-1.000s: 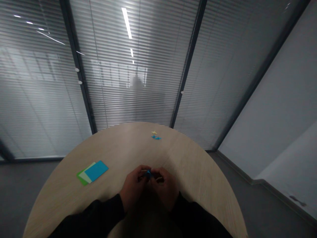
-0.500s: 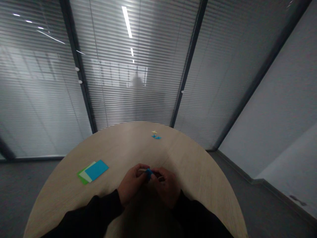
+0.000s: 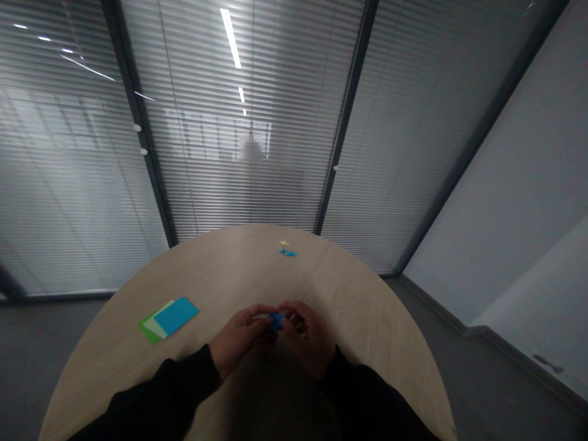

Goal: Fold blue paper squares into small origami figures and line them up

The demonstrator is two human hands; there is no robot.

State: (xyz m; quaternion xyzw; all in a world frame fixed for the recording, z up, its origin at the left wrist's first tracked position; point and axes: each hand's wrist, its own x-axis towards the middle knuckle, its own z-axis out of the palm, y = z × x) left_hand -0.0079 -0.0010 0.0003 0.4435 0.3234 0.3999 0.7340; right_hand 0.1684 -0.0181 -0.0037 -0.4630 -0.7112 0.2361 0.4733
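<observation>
A small folded piece of blue paper (image 3: 275, 320) is pinched between both my hands just above the round wooden table (image 3: 220, 275). My left hand (image 3: 239, 340) grips it from the left with thumb and fingertips. From the right, my right hand (image 3: 307, 343) has its curled fingers closed on it. Most of the paper is hidden by my fingers. Both arms wear black sleeves.
A stack of paper sheets (image 3: 169, 318), blue over white and green, lies on the table at the left. Two small folded paper figures, one yellow (image 3: 284, 244) and one blue (image 3: 288, 252), sit near the far edge. Glass walls with blinds stand behind.
My hands have shifted slightly around the blue paper and my fingers have changed their grip. The camera view has dropped a little. Nothing else on the table moved.
</observation>
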